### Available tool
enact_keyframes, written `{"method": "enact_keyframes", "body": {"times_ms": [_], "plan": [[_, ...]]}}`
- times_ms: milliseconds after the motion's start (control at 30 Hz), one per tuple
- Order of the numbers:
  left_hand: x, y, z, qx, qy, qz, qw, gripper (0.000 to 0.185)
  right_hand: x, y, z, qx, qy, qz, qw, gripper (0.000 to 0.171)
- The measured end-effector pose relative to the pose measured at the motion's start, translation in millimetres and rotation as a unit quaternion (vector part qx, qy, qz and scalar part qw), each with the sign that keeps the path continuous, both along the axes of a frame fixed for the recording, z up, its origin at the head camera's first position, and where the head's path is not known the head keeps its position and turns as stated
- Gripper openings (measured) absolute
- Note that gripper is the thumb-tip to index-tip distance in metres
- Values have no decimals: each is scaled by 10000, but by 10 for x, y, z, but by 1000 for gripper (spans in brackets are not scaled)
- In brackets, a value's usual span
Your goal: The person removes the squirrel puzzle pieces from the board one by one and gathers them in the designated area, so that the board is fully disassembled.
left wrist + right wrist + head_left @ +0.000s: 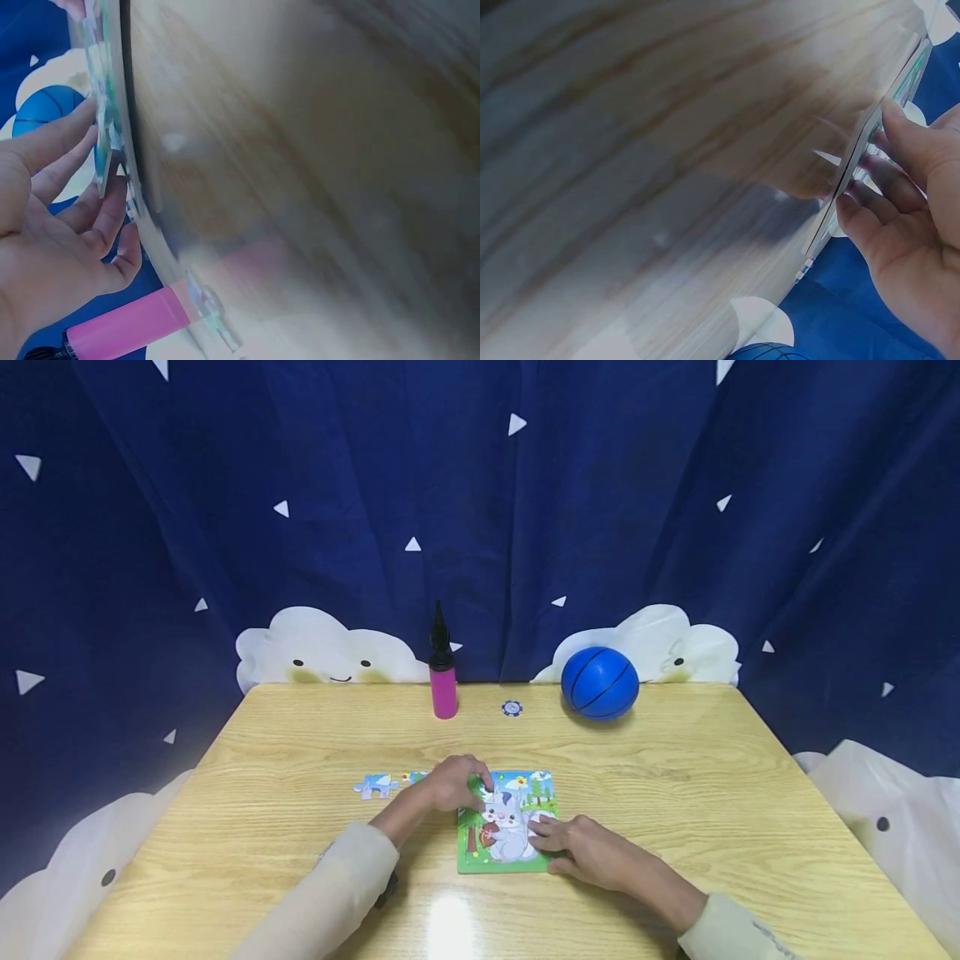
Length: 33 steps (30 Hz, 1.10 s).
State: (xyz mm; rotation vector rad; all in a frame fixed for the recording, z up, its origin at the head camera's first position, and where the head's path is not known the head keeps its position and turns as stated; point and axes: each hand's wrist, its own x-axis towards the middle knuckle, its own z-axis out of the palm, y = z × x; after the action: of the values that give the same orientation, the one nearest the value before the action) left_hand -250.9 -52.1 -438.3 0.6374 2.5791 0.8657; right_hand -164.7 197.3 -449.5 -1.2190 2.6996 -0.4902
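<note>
A squirrel jigsaw puzzle in its flat tray [504, 865] lies on the table between my hands. At the puzzle's upper left, my left hand [448, 783] pinches a small puzzle piece [105, 176], which stands tilted against the board in the left wrist view. The fingers hide part of that piece in the head view. My right hand [592, 852] rests on the right side of the puzzle, fingers on the picture and thumb near the tray's lower right edge. Left of the puzzle lies a loose piece [375, 787], with another [417, 777] partly hidden behind my left hand.
A pink pump [444, 692] with a black top stands at the table's back. Right of it are a blue-and-white round token [512, 708] and a blue basketball [600, 683]. The wooden table [675, 777] ends at a dark blue curtain [480, 485].
</note>
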Motion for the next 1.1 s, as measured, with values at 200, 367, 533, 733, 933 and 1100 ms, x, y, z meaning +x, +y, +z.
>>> {"method": "enact_keyframes", "body": {"times_ms": [200, 367, 533, 733, 933, 1100], "plan": [[-11, -25, 16, 118, 876, -25, 9961, 10, -2, -1, 2, -37, 63, 39, 10000, 43], [-62, -54, 1, 360, 1157, -140, 9925, 16, -1, -2, 3, -15, 98, 66, 9999, 43], [-92, -84, 33, 524, 1097, -240, 9923, 14, -6, -5, 11, 21, 147, 82, 9999, 43], [-100, -168, 122, 882, 807, -138, 9927, 13, -1, -6, 12, -18, 117, 89, 9999, 43], [-116, -351, 216, 872, 690, 37, 9938, 11, 9, -8, 8, 32, 94, 53, 9999, 43], [-158, -583, 270, 887, 661, 192, 9937, 10, 14, -14, 9, 43, 81, 31, 10000, 44]]}}
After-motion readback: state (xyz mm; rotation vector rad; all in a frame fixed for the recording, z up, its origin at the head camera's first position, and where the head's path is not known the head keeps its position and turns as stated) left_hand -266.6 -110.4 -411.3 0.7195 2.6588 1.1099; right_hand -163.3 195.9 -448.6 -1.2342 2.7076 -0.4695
